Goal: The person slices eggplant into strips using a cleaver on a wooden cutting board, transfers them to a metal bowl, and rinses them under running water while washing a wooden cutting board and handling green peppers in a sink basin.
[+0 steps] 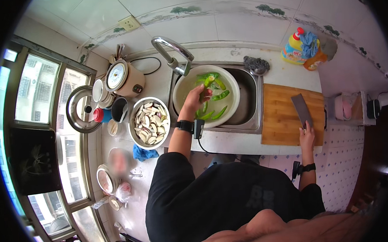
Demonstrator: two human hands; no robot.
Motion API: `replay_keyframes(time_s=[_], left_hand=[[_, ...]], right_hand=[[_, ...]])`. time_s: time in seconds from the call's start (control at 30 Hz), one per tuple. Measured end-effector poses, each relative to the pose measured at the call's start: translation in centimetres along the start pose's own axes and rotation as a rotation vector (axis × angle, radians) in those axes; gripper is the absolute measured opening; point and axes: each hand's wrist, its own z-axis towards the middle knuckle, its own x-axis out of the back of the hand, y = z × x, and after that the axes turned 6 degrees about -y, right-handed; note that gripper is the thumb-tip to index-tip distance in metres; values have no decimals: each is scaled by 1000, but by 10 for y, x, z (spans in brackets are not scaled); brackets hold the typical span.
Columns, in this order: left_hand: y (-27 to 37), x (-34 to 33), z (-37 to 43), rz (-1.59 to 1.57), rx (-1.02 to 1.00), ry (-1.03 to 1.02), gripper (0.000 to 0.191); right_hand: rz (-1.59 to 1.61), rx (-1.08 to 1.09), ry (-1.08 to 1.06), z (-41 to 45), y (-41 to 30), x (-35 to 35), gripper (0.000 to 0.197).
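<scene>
Over the white basin (234, 96), my left hand (195, 99) grips a green pepper (209, 81), its stem end pointing up. Below it, several more green peppers (221, 95) lie in the basin, apparently in water. The basin stands in the left part of a steel sink (250, 99). On the wooden cutting board (278, 117) to the right, my right hand (307, 138) is closed around the handle of a cleaver (300, 106). One finger reaches forward toward the blade, which rests flat or nearly flat on the board; my fingers hide most of the handle.
A chrome faucet (178, 53) arches beside the basin. To the left are a bowl of sliced eggplant (151, 123), a rice cooker (130, 80) and a blue cloth (144, 153). Steel wool (255, 63) and a yellow detergent bottle (294, 51) stand behind the board.
</scene>
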Motion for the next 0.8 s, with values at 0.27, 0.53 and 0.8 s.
replay_keyframes(time_s=[0.27,0.53,0.8], left_hand=[[-7,-78,-21,-39,-90,51,25],[-68,-215,17,931,-115,-255,25],[-105,-328,39,915,-251,-224,24]], right_hand=[[174,90,-102,12,40,-8,52],[115,169,-31,16,63,-2,52],[-100,158,-54,17,55,6,53]])
